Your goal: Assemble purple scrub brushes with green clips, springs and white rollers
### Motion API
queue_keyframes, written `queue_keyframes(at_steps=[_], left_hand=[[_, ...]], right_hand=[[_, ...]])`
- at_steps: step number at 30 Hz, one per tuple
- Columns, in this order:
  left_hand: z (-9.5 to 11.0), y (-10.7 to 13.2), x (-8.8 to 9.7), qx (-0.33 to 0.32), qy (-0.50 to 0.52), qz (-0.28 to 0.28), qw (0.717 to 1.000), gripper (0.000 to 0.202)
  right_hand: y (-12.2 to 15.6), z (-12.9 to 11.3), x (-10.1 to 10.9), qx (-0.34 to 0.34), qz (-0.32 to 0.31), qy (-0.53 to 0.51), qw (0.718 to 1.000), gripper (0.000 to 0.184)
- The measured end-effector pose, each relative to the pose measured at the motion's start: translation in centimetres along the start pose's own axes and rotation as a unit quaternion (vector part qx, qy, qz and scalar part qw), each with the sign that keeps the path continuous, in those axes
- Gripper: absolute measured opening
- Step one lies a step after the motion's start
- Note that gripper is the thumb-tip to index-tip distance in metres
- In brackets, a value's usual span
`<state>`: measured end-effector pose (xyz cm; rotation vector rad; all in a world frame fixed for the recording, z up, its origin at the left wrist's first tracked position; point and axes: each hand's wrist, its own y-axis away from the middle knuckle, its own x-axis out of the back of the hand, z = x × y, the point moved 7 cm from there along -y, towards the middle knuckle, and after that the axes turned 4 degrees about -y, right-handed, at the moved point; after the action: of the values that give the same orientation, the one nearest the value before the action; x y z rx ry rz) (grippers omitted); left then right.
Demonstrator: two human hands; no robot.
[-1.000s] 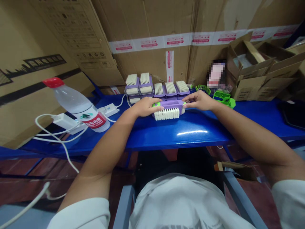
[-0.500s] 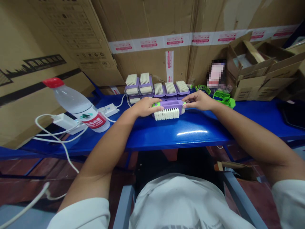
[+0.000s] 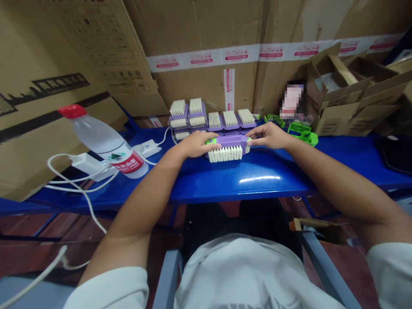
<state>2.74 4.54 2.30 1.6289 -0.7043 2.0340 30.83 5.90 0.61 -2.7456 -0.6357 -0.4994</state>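
Note:
My left hand (image 3: 196,145) and my right hand (image 3: 267,135) hold a scrub brush (image 3: 227,149) at its two ends, just above the blue bench top. The brush has a purple back, green end pieces and cream bristles that face me. Left fingers lie over the green end, and right fingertips press on the far end. Beyond the hands, a group of similar purple brushes (image 3: 212,116) stands with bristles up, some stacked in a double layer. Their lower parts are partly hidden behind the held brush.
The blue bench (image 3: 257,189) runs across in front of me, backed by large cardboard cartons. On the left lie a water bottle with a red cap (image 3: 103,141), a power strip (image 3: 147,148) and white cables. Green plastic parts (image 3: 302,134) sit to the right, below open cardboard boxes (image 3: 341,94).

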Motion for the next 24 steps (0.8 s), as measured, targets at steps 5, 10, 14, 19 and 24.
queue_keyframes(at_steps=[5, 10, 14, 19, 24], left_hand=[[-0.1, -0.05, -0.06, -0.001, 0.001, -0.001, 1.0, 0.081], [-0.04, -0.02, 0.07, -0.002, 0.0, 0.003, 1.0, 0.079], [-0.03, 0.03, 0.12, -0.002, 0.001, 0.003, 1.0, 0.076], [0.0, 0.05, 0.11, 0.001, -0.003, 0.002, 1.0, 0.08], [0.07, 0.06, 0.14, -0.001, 0.0, 0.003, 1.0, 0.077]], right_hand=[[-0.04, -0.03, -0.1, 0.005, -0.008, -0.001, 1.0, 0.073], [-0.09, 0.01, -0.09, 0.01, -0.011, 0.003, 1.0, 0.069], [-0.1, 0.1, -0.14, 0.009, -0.012, -0.002, 1.0, 0.069], [-0.13, -0.05, -0.23, 0.014, -0.013, -0.009, 1.0, 0.07], [-0.11, -0.13, -0.21, 0.009, -0.015, -0.006, 1.0, 0.067]])
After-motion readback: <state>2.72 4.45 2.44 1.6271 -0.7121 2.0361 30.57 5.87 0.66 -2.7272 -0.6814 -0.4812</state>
